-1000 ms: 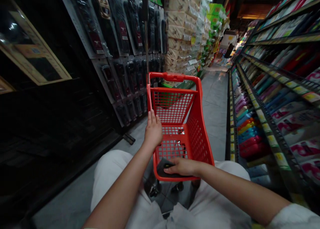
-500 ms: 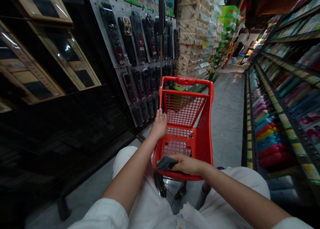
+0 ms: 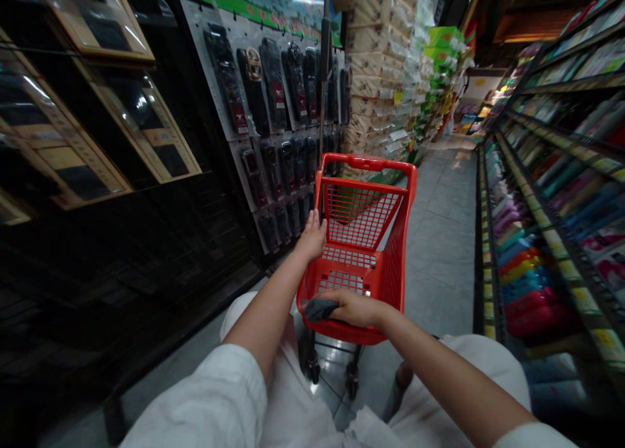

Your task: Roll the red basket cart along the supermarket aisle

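A red plastic shopping cart with grid walls stands between my knees, its handle bar at the far end. My left hand lies on the cart's left side rim with the fingers stretched out. In my right hand is a dark grey cloth, held against the near rim of the basket. The fingers of that hand are closed round the cloth and partly hidden. Black caster wheels show below the basket.
Packaged belts hang on a rack at the left, beside framed boxes on a dark wall. Stacked beige packs stand beyond. Shelves of folded textiles line the right, with a grey tiled aisle between.
The near end of the cart has shifted slightly left and up in view. My right hand and the cloth have moved a little left and up along the near rim.
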### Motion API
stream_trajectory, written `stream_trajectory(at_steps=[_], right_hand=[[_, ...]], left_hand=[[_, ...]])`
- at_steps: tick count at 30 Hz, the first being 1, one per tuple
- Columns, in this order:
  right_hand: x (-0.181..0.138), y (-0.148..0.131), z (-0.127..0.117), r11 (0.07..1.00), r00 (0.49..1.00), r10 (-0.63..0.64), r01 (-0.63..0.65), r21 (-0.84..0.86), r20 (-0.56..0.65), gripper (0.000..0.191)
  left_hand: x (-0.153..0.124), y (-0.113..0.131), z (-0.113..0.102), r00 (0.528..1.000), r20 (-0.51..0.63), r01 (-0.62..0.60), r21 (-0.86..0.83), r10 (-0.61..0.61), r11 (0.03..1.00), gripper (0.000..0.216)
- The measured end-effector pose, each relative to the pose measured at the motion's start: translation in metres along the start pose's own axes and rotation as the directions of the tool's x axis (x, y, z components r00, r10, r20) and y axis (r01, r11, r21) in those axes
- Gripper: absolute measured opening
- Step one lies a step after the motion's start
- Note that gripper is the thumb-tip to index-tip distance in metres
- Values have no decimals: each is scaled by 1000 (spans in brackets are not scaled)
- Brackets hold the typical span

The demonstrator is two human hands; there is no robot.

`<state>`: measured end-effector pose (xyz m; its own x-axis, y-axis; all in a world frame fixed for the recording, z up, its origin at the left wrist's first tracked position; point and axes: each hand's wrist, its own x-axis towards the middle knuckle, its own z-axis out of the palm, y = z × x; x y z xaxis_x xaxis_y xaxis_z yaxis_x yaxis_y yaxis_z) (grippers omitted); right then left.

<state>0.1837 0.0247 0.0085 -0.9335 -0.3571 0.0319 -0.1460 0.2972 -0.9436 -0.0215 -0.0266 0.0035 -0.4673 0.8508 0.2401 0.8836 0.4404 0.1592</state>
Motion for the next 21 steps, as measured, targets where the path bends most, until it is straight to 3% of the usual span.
stream_trajectory(at_steps=[4, 8, 10, 13, 16, 18, 21], right_hand=[[-13, -7, -21, 995, 994, -32, 42, -92, 104, 40], [-42, -25, -53, 948, 971, 122, -53, -314, 204, 45], [-49, -38, -67, 885, 962, 207, -106, -454, 179, 45], [-56, -59, -81, 754, 979, 200, -135, -643, 29, 45], [-72, -68, -82, 614, 988, 114, -155, -774, -107, 53], [-87, -62, -76, 553, 986, 121, -165, -817, -117, 56], [-105, -40, -70, 538, 987, 140, -141, -831, -76, 54]], left_hand=[[11, -12, -2, 999, 11, -31, -24, 31, 999, 64], [22, -15, -10, 998, 26, -54, -10, 54, 999, 63], [23, -9, -16, 998, 34, -63, 35, 61, 997, 58], [12, 14, -26, 998, -13, -57, 80, 58, 995, 47], [-14, 49, -29, 997, -38, 74, 5, -74, 997, 46], [-36, 74, -26, 988, 9, 154, -75, -154, 985, 47], [-68, 109, -18, 976, 78, 212, -174, -201, 962, 44]])
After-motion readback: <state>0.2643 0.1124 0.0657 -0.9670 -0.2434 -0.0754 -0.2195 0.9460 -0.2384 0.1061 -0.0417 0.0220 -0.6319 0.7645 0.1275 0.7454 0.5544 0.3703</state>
